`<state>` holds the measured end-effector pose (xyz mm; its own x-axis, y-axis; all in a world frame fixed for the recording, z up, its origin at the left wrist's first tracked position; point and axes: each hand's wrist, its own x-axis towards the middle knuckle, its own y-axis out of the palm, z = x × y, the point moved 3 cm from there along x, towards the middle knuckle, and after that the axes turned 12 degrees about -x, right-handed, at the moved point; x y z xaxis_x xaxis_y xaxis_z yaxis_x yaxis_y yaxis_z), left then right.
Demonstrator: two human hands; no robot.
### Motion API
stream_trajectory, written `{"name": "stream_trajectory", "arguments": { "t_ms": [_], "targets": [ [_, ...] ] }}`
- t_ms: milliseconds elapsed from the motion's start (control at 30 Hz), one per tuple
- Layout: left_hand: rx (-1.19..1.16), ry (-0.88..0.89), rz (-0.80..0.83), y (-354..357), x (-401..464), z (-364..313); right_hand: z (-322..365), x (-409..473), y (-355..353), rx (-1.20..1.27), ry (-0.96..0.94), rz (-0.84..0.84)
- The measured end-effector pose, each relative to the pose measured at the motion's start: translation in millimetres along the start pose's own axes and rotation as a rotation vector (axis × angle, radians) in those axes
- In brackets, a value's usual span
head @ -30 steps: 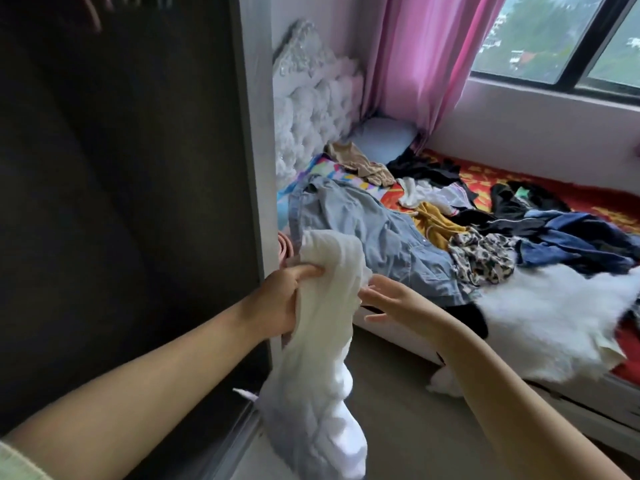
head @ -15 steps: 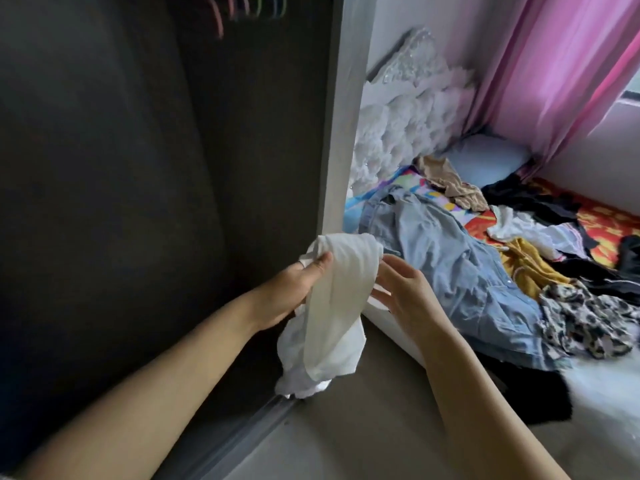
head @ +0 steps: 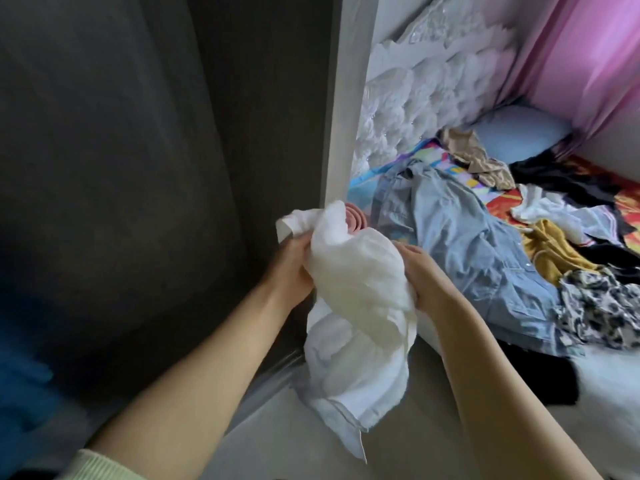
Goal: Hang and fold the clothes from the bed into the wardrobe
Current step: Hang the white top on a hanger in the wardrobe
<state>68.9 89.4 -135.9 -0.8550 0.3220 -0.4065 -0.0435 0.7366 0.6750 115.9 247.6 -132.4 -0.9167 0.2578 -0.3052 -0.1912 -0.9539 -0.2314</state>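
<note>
No brand, label or writing can be read on anything here. The white garment [head: 356, 306] is thin, crinkled fabric, bunched at the top and hanging in loose folds, its long axis running down toward the floor, with a hemmed corner at its lowest point. It is held in the air just beside the wardrobe [head: 138, 202], in front of that wardrobe's pale side panel. The left hand [head: 291, 268] grips the bunched top on the side nearer the wardrobe, fingers curled into the cloth; the right hand [head: 420, 271] grips the far side, fingers tucked under the fabric. Beyond the wardrobe, the bed [head: 398, 143] carries a light denim garment [head: 460, 237] and other heaped clothes.
</note>
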Motion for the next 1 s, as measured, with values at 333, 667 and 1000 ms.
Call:
{"name": "stream_trajectory", "arguments": {
  "t_ms": [333, 667, 1000],
  "targets": [
    [0.642, 0.207, 0.394, 39, -31, -2, 13, -16, 9, 0.166, -0.256, 0.141],
    [1.090, 0.258, 0.427, 2, -23, -11, 39, -20, -32, 0.766, -0.344, 0.038],
    [1.548, 0.448, 0.132, -32, 0, -92, 55, -22, -75, 0.660, -0.326, -0.067]
  ]
}}
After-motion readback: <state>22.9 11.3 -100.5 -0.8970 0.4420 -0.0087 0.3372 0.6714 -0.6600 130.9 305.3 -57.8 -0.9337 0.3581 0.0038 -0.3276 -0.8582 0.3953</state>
